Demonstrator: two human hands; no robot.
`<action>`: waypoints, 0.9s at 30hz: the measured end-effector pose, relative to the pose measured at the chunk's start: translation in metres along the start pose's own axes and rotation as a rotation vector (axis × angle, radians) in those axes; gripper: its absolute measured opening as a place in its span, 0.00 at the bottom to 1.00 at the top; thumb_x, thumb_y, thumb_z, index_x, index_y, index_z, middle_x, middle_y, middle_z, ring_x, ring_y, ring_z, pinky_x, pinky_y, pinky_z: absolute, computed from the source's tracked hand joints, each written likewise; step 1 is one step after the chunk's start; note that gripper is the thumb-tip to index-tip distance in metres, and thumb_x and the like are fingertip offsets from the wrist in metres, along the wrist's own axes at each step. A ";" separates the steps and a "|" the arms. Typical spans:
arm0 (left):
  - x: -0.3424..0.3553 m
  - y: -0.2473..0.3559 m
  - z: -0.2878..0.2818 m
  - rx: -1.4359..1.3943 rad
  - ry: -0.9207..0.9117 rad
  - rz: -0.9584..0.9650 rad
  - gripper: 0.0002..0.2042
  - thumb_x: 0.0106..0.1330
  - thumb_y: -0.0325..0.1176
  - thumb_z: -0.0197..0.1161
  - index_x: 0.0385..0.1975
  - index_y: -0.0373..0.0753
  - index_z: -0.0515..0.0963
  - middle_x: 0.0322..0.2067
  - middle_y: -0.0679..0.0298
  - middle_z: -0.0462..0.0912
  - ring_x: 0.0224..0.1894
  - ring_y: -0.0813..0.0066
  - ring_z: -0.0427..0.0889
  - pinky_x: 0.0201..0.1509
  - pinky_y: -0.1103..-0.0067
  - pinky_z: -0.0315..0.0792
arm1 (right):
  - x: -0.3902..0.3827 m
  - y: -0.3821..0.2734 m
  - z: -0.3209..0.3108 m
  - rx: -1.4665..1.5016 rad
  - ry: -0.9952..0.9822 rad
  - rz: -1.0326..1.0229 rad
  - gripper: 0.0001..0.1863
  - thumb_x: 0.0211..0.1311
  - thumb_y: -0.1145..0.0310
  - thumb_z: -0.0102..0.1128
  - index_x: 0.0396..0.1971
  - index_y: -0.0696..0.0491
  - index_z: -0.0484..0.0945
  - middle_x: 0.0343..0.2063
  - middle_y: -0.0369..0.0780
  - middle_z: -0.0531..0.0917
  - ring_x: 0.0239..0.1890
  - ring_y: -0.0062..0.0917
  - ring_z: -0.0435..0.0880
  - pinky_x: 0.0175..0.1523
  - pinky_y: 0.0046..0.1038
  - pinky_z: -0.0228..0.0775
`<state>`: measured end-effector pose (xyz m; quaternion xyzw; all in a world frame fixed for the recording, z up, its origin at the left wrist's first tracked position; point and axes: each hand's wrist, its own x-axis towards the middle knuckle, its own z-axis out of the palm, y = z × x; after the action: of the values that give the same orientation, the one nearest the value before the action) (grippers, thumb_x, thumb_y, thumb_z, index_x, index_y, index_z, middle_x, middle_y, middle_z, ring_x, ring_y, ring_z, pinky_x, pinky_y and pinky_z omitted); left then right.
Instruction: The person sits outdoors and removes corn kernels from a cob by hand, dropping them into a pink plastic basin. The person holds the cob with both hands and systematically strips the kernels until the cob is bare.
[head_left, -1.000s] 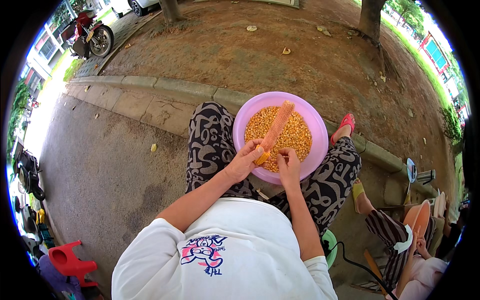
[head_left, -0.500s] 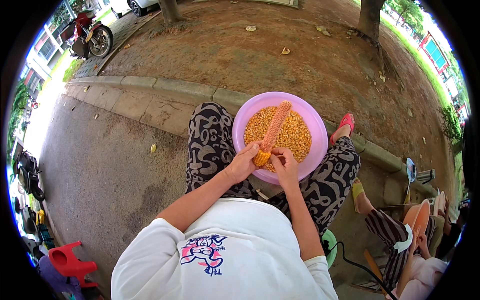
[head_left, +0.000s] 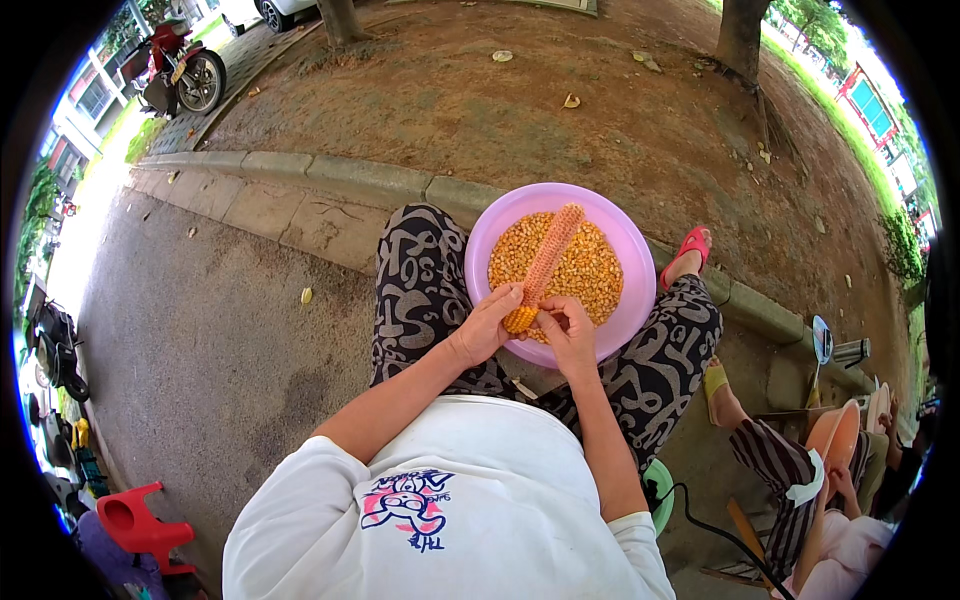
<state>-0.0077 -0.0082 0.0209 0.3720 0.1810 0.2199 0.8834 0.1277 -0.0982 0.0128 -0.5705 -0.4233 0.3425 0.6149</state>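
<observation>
Gripping the corn cob point(head_left: 547, 260) above the pink basin point(head_left: 640, 275), mid-frame: left hand point(head_left: 487, 323), closed. Right hand point(head_left: 572, 336) touches the cob's lower end; its grip cannot be told.

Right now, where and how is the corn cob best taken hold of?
Probably take the corn cob by its far end, coming from beyond the basin: that end is bare and sticks out free, while the kernelled near end is held.
</observation>
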 end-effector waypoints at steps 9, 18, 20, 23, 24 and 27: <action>-0.001 0.002 0.009 -0.045 0.055 0.040 0.18 0.71 0.43 0.43 0.56 0.43 0.61 0.45 0.67 0.71 0.42 0.78 0.71 0.42 0.79 0.67 | 0.000 -0.005 0.000 -0.158 0.007 -0.076 0.08 0.55 0.77 0.58 0.35 0.59 0.73 0.34 0.37 0.72 0.30 0.19 0.76 0.34 0.20 0.71; 0.001 -0.001 0.002 -0.041 0.014 0.038 0.16 0.71 0.41 0.43 0.56 0.44 0.60 0.50 0.66 0.69 0.49 0.75 0.70 0.51 0.74 0.67 | -0.001 -0.013 0.001 -0.174 -0.013 -0.103 0.09 0.55 0.74 0.60 0.35 0.59 0.73 0.36 0.39 0.71 0.30 0.20 0.75 0.32 0.20 0.72; 0.001 -0.002 0.000 -0.030 0.011 0.043 0.16 0.71 0.40 0.44 0.56 0.44 0.60 0.51 0.65 0.69 0.52 0.74 0.70 0.54 0.73 0.66 | -0.001 -0.011 0.001 -0.170 -0.012 -0.101 0.08 0.55 0.74 0.60 0.34 0.58 0.73 0.36 0.39 0.71 0.31 0.20 0.75 0.32 0.20 0.72; 0.001 -0.003 -0.001 -0.035 0.019 0.046 0.16 0.71 0.38 0.46 0.55 0.44 0.60 0.52 0.65 0.68 0.54 0.73 0.69 0.57 0.71 0.65 | 0.000 -0.008 0.000 -0.180 -0.011 -0.108 0.08 0.55 0.75 0.59 0.34 0.58 0.73 0.36 0.39 0.71 0.31 0.20 0.75 0.32 0.20 0.72; 0.000 -0.004 -0.002 -0.039 0.022 0.044 0.16 0.70 0.37 0.46 0.55 0.44 0.60 0.52 0.65 0.68 0.54 0.73 0.69 0.58 0.71 0.65 | 0.000 -0.008 0.000 -0.186 -0.010 -0.113 0.07 0.54 0.75 0.59 0.33 0.58 0.73 0.36 0.39 0.71 0.31 0.20 0.75 0.32 0.20 0.72; -0.001 -0.002 0.000 -0.075 0.034 0.028 0.15 0.70 0.36 0.49 0.54 0.43 0.62 0.49 0.66 0.68 0.53 0.75 0.69 0.58 0.74 0.64 | 0.000 -0.007 0.000 -0.159 -0.015 -0.128 0.06 0.55 0.75 0.59 0.32 0.58 0.73 0.36 0.39 0.71 0.31 0.20 0.75 0.32 0.20 0.72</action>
<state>-0.0081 -0.0100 0.0201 0.3372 0.1824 0.2452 0.8905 0.1278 -0.0991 0.0201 -0.5866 -0.4893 0.2721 0.5852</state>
